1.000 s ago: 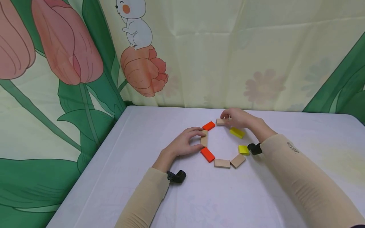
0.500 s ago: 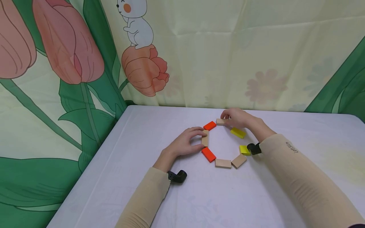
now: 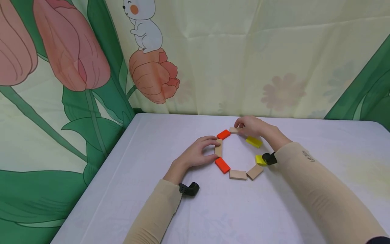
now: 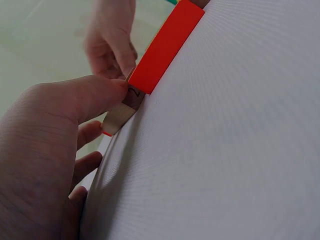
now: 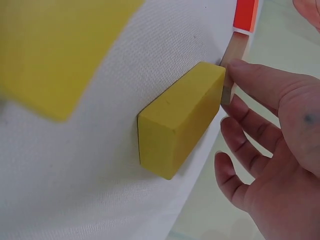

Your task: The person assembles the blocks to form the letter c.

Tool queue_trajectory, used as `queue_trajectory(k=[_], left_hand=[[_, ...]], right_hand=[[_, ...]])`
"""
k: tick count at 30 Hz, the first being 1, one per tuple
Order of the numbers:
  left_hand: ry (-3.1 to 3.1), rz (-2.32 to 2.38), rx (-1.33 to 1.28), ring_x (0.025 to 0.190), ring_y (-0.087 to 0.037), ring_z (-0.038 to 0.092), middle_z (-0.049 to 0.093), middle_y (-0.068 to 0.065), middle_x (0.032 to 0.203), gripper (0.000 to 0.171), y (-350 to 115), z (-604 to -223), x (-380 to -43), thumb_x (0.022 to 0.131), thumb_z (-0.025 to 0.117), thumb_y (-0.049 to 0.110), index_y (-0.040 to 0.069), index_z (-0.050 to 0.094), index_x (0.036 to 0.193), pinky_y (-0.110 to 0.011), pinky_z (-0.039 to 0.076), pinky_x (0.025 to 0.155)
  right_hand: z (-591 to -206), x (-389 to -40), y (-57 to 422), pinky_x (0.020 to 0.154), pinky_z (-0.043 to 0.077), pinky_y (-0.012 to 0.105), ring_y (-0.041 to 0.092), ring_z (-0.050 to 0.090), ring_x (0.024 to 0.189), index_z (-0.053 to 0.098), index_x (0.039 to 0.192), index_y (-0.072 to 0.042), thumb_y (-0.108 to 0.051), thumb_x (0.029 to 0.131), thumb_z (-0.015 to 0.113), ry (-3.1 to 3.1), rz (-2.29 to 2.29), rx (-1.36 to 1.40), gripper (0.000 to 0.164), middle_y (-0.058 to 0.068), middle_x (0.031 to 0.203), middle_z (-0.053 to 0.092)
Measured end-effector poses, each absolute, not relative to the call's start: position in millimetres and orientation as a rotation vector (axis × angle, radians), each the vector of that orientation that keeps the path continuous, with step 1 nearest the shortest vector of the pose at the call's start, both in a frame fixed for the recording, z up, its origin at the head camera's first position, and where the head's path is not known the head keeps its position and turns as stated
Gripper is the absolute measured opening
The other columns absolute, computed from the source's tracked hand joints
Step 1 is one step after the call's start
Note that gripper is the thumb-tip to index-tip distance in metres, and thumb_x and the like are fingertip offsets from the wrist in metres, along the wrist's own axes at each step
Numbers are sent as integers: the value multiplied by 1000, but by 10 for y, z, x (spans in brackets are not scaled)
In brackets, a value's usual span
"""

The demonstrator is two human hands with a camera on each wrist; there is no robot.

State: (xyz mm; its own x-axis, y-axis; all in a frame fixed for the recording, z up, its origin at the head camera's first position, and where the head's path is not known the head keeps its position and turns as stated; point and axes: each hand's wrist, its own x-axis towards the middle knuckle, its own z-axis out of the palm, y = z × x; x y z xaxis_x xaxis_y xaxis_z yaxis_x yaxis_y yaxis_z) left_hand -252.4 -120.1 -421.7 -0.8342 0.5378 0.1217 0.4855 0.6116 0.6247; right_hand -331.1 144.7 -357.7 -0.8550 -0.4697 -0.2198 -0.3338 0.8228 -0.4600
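Note:
Flat wooden blocks lie in a ring on the table, some plain, some red, some yellow. My left hand (image 3: pixel 196 153) holds the plain block (image 3: pixel 218 149) at the ring's left side between thumb and fingers. On the far side, my right hand (image 3: pixel 255 126) pinches another plain block (image 3: pixel 233 130), its end right at a red block (image 3: pixel 223 134). The right wrist view shows the thumb on that block's near face, with a yellow block (image 5: pixel 180 122) beside it. A second red block (image 4: pixel 167 47) lies by the left thumb.
Two plain blocks (image 3: pixel 238 175) (image 3: pixel 254 172) form the near side of the ring. Another yellow block (image 3: pixel 260 160) lies at the right, partly behind the right wrist camera (image 3: pixel 269 158). The white-covered table (image 3: pixel 213 210) ends at a printed curtain (image 3: pixel 219 67).
My right hand has slid the far plain block slightly left, up against the red block. The left hand keeps its place on its block.

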Motion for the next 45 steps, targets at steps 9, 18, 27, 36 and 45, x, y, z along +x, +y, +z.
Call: queue_trajectory(k=[9, 18, 27, 36, 45], left_hand=[[2746, 1038, 859, 141, -14, 36, 47, 6, 150, 42, -1218, -4219, -2519, 93, 68, 33, 24, 66, 133, -40, 35, 114], [2753, 1029, 861, 141, -14, 36, 47, 6, 150, 41, -1211, -4230, -2533, 93, 68, 33, 23, 66, 133, -40, 35, 114], [2755, 1034, 856, 141, -16, 37, 48, 6, 149, 42, -1207, -4230, -2526, 93, 68, 34, 23, 66, 134, -42, 36, 113], [2745, 1036, 846, 142, -15, 36, 47, 6, 150, 42, -1205, -4229, -2519, 93, 68, 32, 24, 66, 134, -42, 35, 114], [2740, 1044, 850, 141, -14, 36, 47, 7, 150, 41, -1206, -4225, -2519, 93, 68, 31, 23, 66, 134, -41, 35, 114]], right_hand=[[-3585, -3322, 1420, 77, 53, 35, 25, 57, 84, 65, 120, -3, -10, 98, 66, 2691, -583, -616, 23, 14, 106, 63], [-3581, -3319, 1412, 76, 53, 34, 25, 57, 83, 65, 121, -3, -10, 97, 67, 2688, -594, -599, 24, 14, 106, 63], [-3585, -3317, 1413, 77, 53, 34, 25, 57, 84, 65, 121, -3, -12, 97, 69, 2691, -589, -605, 26, 14, 107, 63], [-3586, -3298, 1423, 80, 53, 36, 26, 57, 87, 64, 124, -3, -11, 97, 68, 2696, -582, -607, 28, 14, 108, 62], [-3553, -3279, 1473, 84, 53, 39, 29, 57, 93, 61, 129, -2, -11, 97, 67, 2696, -601, -623, 34, 18, 116, 60]])
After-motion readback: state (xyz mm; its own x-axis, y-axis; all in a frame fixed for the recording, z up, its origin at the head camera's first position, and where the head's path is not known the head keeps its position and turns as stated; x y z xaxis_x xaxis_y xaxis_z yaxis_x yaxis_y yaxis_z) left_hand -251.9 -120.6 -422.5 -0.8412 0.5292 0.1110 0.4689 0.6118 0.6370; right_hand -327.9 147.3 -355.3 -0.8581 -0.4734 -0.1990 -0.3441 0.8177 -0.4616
